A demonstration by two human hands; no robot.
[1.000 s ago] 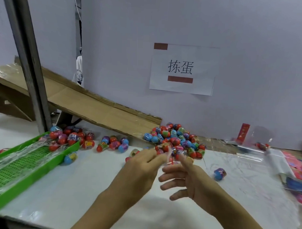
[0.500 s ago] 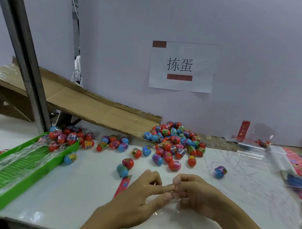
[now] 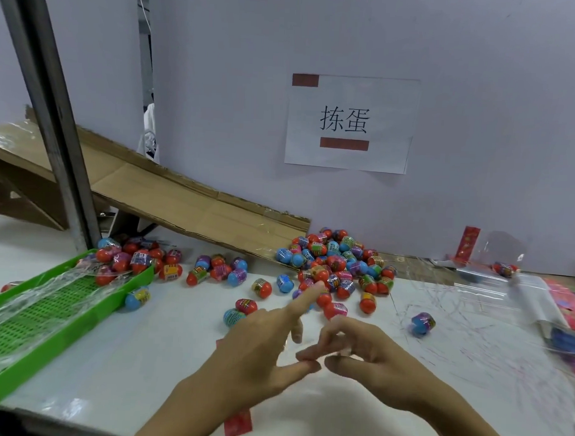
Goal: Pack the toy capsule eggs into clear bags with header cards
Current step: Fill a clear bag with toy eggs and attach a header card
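Observation:
A heap of toy capsule eggs (image 3: pixel 336 262), red, blue and purple, lies at the foot of a cardboard ramp. More eggs (image 3: pixel 138 258) crowd the green tray's far end. Low over the table in front of the heap, my left hand (image 3: pixel 258 357) and my right hand (image 3: pixel 369 367) meet, pinching the mouth of a clear bag whose film hardly shows. Its red header card (image 3: pixel 238 423) pokes out under my left wrist. My left index finger points up toward the heap; my left thumb touches my right fingertips.
A green slotted tray (image 3: pixel 48 310) covered with plastic film sits at the left, behind it a metal post (image 3: pixel 54 128). The cardboard ramp (image 3: pixel 182 201) slopes down from the left. Spare clear bags with cards (image 3: pixel 537 301) lie at the right. One egg (image 3: pixel 422 323) sits alone.
Both hands came down from in front of the egg heap to just above the table and closer to me. My left index finger has since lifted away from the pinch.

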